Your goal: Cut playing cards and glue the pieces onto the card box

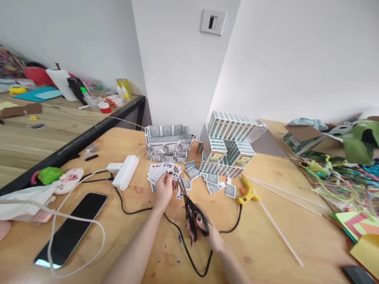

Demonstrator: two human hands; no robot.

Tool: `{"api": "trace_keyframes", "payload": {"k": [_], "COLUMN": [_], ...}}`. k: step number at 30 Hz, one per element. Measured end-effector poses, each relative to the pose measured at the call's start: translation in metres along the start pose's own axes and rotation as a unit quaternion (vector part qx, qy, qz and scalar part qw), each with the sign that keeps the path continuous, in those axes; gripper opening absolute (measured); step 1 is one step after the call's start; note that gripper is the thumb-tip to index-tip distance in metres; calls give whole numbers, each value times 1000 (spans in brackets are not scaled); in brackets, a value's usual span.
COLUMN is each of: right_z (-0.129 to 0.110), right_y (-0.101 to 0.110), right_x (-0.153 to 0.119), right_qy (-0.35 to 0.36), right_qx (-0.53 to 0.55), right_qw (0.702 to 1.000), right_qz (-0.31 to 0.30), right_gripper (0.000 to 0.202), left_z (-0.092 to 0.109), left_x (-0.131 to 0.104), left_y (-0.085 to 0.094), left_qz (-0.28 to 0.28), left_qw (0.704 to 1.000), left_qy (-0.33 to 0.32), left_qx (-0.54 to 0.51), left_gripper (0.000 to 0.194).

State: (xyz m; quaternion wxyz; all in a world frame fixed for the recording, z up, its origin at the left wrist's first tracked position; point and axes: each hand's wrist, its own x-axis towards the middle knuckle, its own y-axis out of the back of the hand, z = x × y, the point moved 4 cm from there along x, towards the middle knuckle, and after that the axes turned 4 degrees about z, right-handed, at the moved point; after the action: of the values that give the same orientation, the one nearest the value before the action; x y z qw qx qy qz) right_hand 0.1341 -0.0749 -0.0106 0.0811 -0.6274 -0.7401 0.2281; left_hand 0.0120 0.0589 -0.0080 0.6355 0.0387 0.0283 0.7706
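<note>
The left hand [164, 191] is above the edge of the spread cards, its fingers bent and the fingertips near each other; I cannot tell whether a small piece is pinched between them. The right hand [204, 227] grasps a pair of scissors with black plastic handles and metal blades [187, 202], and the blades point toward the left fingertips.

Under both hands is a large table of light brown wood [266, 252]. On its far part, to the right of the middle, stands a stepped stack of green and white card boxes [229, 126]. To the left of this stack is a grey, box-shaped structure made of patterned playing cards [167, 149]. At the left side lies a black flat smartphone [77, 225], and a white cable loops across it. Between the phone and the grey structure there is a long white plastic block [126, 172]. To the right of the scissors rests a yellow glue gun with a black cord [248, 192]. The smallest are white-faced playing cards [160, 170], which lie fanned just before the grey structure.
</note>
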Motion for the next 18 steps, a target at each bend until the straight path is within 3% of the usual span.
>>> {"api": "trace_keyframes", "payload": {"k": [5,18], "right_z": [-3,-8], "right_y": [-2,-8], "right_x": [-2,-2], "right_qy": [9,21], "right_qx": [-27,-76], "right_qw": [999,997], "right_qz": [17,11], "right_gripper": [52,59], "left_z": [-2,-7], "left_x": [1,6], "left_y": [1,2], "left_qz": [7,25], "left_qw": [999,998], "left_qy": [3,45], "left_qx": [43,24], "left_gripper": [24,21]}}
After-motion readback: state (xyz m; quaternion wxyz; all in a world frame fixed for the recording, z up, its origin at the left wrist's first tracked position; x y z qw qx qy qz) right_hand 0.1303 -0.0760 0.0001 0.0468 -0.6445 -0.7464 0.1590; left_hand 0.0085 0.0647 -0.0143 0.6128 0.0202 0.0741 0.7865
